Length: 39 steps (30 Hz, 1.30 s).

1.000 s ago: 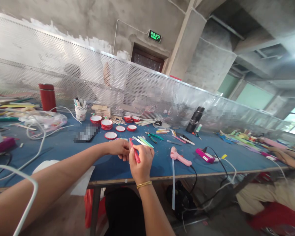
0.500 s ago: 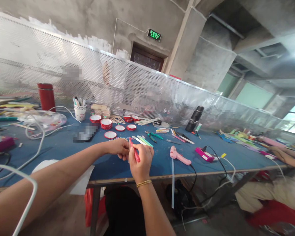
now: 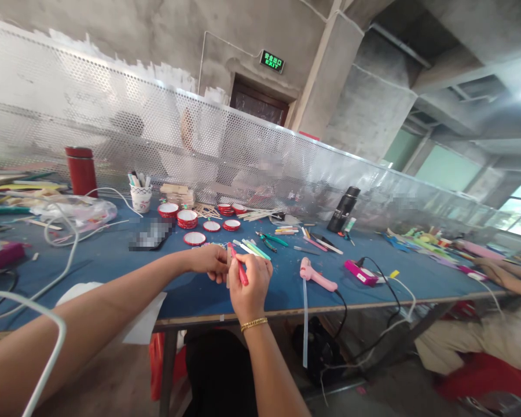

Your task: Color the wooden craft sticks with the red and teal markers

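Observation:
My right hand (image 3: 250,292) grips a red marker pen (image 3: 242,272), its tip end angled up and to the left. Close beside it, my left hand (image 3: 212,260) pinches a thin pale strip (image 3: 228,277) that looks like wood; the fingers cover much of it. The marker's tip end is at the strip, though whether they touch I cannot tell. Just beyond my hands lie several pale green and white markers (image 3: 254,249) and green-handled pliers (image 3: 269,240). Round red-rimmed pieces with white tops (image 3: 194,238) sit past my left hand.
A pink glue gun (image 3: 319,277) with a hanging clear stick lies right, near a purple power box (image 3: 360,273). Left are a phone (image 3: 151,234), a cup of pens (image 3: 141,197) and a red flask (image 3: 80,172). A black bottle (image 3: 344,209) stands behind. Another person's arms (image 3: 499,275) rest far right.
My right hand and the marker have shifted very slightly to the right, and more of the pale strip shows. My left hand stays in place.

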Available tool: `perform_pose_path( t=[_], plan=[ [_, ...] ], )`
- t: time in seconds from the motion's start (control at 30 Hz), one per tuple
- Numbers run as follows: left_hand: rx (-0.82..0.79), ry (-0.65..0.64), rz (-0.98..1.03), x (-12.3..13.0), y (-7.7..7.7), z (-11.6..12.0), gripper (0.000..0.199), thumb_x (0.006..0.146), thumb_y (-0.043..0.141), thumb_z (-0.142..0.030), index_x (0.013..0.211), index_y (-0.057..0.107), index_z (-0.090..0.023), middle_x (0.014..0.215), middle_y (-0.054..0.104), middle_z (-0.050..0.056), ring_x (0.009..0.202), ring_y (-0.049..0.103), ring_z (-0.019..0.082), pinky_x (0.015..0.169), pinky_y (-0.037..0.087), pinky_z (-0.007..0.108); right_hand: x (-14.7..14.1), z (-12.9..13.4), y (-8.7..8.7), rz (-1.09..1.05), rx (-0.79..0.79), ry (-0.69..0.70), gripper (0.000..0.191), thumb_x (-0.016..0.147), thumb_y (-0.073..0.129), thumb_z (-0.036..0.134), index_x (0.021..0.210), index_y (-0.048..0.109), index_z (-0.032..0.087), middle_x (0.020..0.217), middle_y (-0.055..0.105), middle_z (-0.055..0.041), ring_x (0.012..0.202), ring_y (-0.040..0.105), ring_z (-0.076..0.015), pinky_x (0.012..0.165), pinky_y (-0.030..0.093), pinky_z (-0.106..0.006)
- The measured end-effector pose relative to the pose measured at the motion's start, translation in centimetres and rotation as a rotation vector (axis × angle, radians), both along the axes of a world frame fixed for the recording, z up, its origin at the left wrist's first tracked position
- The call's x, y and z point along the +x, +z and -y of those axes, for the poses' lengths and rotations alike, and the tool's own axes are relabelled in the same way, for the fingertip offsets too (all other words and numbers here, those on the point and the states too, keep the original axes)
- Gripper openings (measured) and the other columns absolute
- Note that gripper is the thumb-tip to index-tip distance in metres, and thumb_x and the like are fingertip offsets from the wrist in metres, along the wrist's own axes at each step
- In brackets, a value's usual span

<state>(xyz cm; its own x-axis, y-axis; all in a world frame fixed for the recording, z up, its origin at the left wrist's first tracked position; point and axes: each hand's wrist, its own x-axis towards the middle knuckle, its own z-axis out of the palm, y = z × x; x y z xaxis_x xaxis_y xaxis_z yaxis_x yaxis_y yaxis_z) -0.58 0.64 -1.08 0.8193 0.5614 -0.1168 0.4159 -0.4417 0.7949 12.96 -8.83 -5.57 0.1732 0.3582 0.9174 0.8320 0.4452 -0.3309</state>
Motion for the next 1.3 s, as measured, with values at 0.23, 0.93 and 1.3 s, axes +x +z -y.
perform_pose_path(
  t=[0.23, 0.93, 1.3],
  plan=[
    [-0.001, -0.016, 0.012, -0.02, 0.08, 0.05, 0.018, 0.074, 0.062, -0.032, 0.078, 0.068, -0.015, 0.062, 0.067, 0.001, 0.059, 0.064, 0.012, 0.055, 0.048, 0.019, -0.02, -0.09, -0.12, 0.018, -0.021, 0.020, 0.011, 0.091, 0.053, 0.027, 0.088, 0.061, 0.021, 0.077, 0.064, -0.0009, 0.081, 0.059, -0.0166, 0.091, 0.036, -0.036],
    [-0.013, -0.009, 0.012, -0.06, -0.13, -0.13, 0.024, 0.078, 0.065, -0.039, 0.075, 0.069, -0.016, 0.063, 0.069, 0.002, 0.058, 0.065, 0.012, 0.054, 0.048, 0.019, 0.09, -0.03, -0.12, -0.053, -0.018, 0.006, 0.011, 0.091, 0.052, 0.025, 0.093, 0.062, 0.021, 0.084, 0.068, -0.0019, 0.082, 0.060, -0.0168, 0.088, 0.035, -0.035],
    [-0.015, 0.001, 0.008, -0.11, -0.32, -0.40, 0.028, 0.076, 0.068, -0.043, 0.074, 0.070, -0.015, 0.069, 0.071, 0.005, 0.060, 0.066, 0.013, 0.053, 0.048, 0.019, 0.16, -0.21, -0.19, -0.140, -0.004, 0.077, 0.015, 0.091, 0.051, 0.026, 0.100, 0.060, 0.019, 0.089, 0.072, -0.0039, 0.083, 0.065, -0.0177, 0.090, 0.040, -0.036]
  ],
)
